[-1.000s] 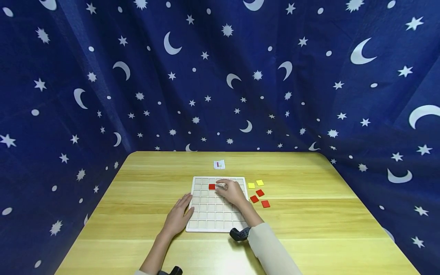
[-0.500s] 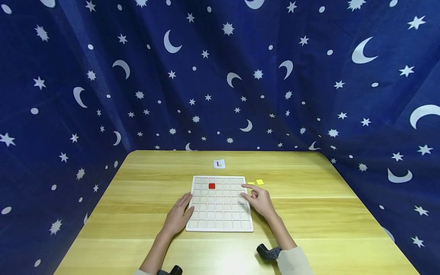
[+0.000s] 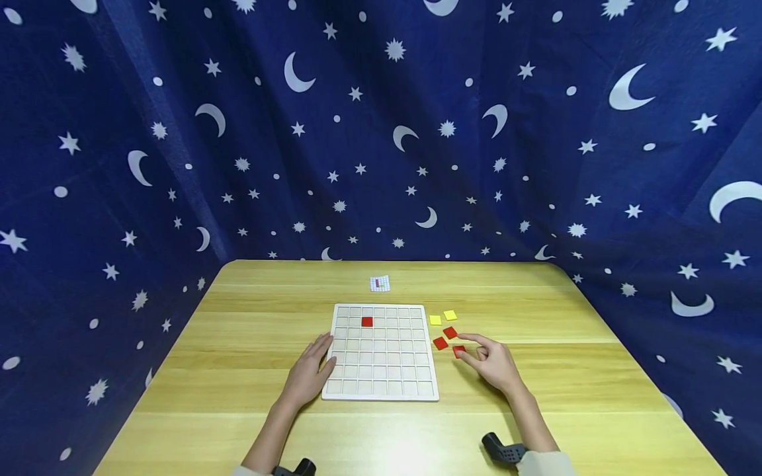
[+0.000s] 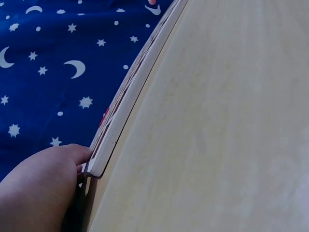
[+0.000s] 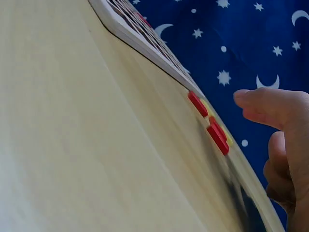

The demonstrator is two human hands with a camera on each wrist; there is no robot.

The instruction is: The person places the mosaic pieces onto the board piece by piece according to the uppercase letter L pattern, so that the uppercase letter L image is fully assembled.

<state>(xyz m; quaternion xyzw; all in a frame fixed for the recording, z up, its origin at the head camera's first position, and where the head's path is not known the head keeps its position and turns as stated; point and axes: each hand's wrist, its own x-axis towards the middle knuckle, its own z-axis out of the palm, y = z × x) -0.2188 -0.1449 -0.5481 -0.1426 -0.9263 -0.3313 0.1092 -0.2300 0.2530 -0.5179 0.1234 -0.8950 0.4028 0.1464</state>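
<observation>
Rightward, right hand [image 3: 494, 362], fingers loose and holding nothing, reaches red tiles [image 3: 445, 338] beside grid board [image 3: 381, 390]; flat left hand [image 3: 309, 373] steadies its edge.

Left wrist view, low and close to the wooden tabletop [image 4: 227, 125], which fills most of the right side, pale grain running along it. A white board [image 4: 126, 101] lies on the table, seen edge-on as a thin slab running diagonally from lower left to upper right. The left hand [image 4: 36, 186] sits at the lower left, fingertips touching the board's near corner. Behind, a dark blue cloth [image 4: 53, 63] printed with white stars and crescent moons.
</observation>
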